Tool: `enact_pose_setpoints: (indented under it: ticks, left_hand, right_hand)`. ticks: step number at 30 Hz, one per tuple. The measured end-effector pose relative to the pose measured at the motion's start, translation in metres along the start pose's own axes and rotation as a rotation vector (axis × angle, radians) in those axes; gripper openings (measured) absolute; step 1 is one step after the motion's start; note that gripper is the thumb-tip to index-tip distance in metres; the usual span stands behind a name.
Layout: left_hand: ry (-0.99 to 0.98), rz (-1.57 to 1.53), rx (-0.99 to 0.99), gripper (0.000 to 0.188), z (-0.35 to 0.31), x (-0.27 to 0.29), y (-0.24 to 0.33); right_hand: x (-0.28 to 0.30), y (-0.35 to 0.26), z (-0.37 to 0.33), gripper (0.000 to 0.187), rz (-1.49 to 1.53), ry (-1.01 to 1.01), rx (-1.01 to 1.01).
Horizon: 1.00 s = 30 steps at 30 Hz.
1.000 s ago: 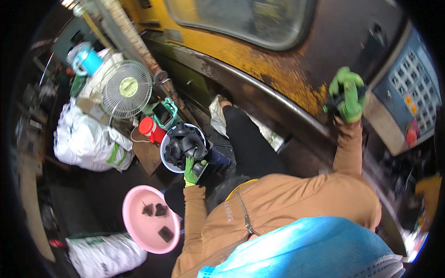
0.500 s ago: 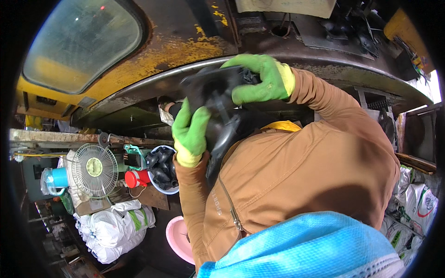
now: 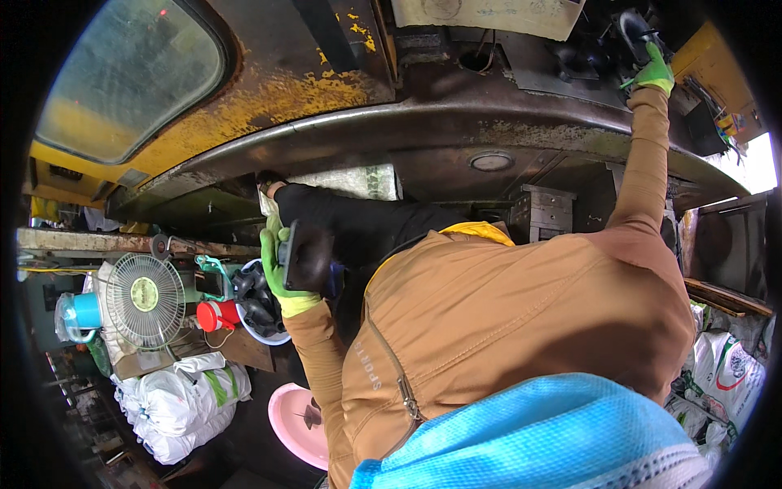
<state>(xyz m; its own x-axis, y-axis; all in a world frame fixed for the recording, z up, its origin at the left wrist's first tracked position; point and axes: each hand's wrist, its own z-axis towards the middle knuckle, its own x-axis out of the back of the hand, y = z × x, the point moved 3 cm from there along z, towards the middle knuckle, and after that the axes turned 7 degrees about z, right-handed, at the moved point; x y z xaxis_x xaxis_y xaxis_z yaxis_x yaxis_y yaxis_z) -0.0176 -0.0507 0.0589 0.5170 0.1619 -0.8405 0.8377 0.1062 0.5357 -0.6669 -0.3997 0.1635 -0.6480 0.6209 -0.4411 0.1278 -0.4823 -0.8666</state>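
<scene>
My left hand, in a green glove with a yellow cuff, is closed on a black moulded piece with a flat, square-edged flange. It holds the piece up beside my lap, left of my torso. My right arm is stretched far to the upper right. There my gloved right hand has its fingers against a dark oval piece, seemingly gripping its edge; the far fingers are partly hidden. Other black pieces lie on the metal plate left of that hand.
A curved metal machine edge runs across in front of me. At left stand a fan, a red jug, a pale basin of black pieces and white sacks. A pink basin is by my left elbow.
My hands were together on a black piece in front of me. The right has left it and swung far to the upper right; the left has drawn back lower left with a black piece.
</scene>
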Motion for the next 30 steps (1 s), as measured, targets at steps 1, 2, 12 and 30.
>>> enact_pose_setpoints:
  ticks: [1,2,12,30]
  left_hand:
    - [0.170,0.045,-0.041,0.033,-0.003,0.019,0.003]
    - [0.265,0.069,-0.065,0.033,-0.008,0.035,0.005]
    - [0.400,1.964,-0.654,0.026,-0.038,0.071,-0.001]
    - [0.434,1.751,-0.852,0.013,-0.027,0.033,0.026]
  right_hand:
    - [0.003,0.013,0.010,0.036,-0.063,0.048,-0.075]
    - [0.004,0.026,0.017,0.037,-0.127,0.110,-0.158]
    - [0.002,0.072,0.034,0.044,-0.533,-0.131,-0.301]
    - [-0.031,-0.055,-0.129,0.046,-0.153,-0.482,0.236]
